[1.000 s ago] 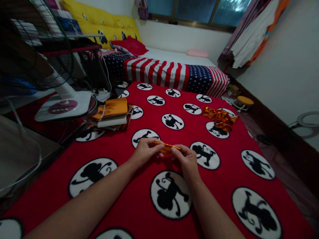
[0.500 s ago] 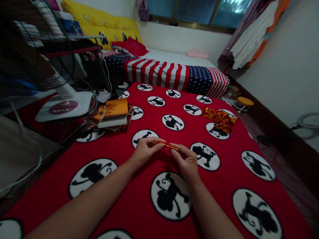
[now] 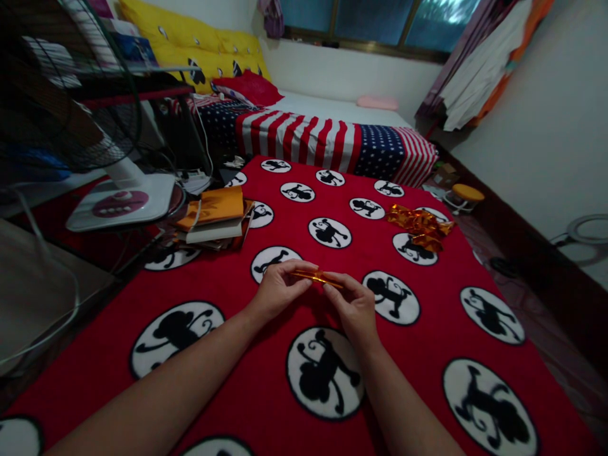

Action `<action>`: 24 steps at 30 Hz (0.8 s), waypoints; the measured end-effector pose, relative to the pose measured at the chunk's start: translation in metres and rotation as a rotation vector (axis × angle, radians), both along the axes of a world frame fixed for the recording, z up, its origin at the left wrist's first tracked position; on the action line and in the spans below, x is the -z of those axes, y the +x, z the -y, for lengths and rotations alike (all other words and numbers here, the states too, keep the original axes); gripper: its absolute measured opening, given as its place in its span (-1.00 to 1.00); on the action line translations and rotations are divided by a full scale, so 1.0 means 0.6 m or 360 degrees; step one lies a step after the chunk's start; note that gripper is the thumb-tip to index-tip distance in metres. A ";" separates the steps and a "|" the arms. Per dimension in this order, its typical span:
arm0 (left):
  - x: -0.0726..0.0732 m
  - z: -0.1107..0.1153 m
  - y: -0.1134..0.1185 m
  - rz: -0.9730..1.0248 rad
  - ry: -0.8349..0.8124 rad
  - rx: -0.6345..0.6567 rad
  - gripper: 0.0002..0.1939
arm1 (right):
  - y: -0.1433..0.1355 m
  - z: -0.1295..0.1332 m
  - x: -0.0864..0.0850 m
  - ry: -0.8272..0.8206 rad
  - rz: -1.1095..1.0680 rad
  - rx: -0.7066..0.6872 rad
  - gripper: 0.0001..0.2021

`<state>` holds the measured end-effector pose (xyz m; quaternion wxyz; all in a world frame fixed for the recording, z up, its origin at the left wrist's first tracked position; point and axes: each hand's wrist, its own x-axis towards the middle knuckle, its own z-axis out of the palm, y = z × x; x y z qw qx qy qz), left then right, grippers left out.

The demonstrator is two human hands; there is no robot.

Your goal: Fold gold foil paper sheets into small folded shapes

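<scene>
Pinched at its two ends between the closed fingertips of the left hand (image 3: 277,290) and right hand (image 3: 355,305), just above the near-middle of the red blanket (image 3: 247,373), the orange foil piece (image 3: 318,277) looks light, slick and easily creased, best gripped lightly by both ends. Its middle now shows slightly broader than the thin line of the earlier frame.

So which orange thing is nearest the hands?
The thin shiny piece, pinched between the left hand and right hand; the crumpled heap and orange sheets lie farther away.
</scene>
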<state>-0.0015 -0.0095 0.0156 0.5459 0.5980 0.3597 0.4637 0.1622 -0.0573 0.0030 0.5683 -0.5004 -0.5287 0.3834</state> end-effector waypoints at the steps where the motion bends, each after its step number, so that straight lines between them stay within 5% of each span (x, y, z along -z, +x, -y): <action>1: -0.001 0.000 0.000 -0.0002 -0.0005 -0.0003 -0.74 | -0.001 0.001 0.000 0.0003 0.0001 0.0000 -0.82; 14: 0.013 -0.001 0.005 0.0037 -0.0238 -0.0095 -0.67 | -0.005 0.002 0.000 0.0103 0.0248 0.0096 -0.83; 19: 0.026 -0.006 0.001 -0.0278 -0.0016 -0.0268 -0.72 | -0.004 0.002 0.005 0.0106 0.0252 0.0141 -0.82; 24: 0.014 0.010 0.004 -0.0548 0.0355 -0.0317 -0.75 | -0.005 0.000 0.004 0.0069 0.0382 0.0253 -0.81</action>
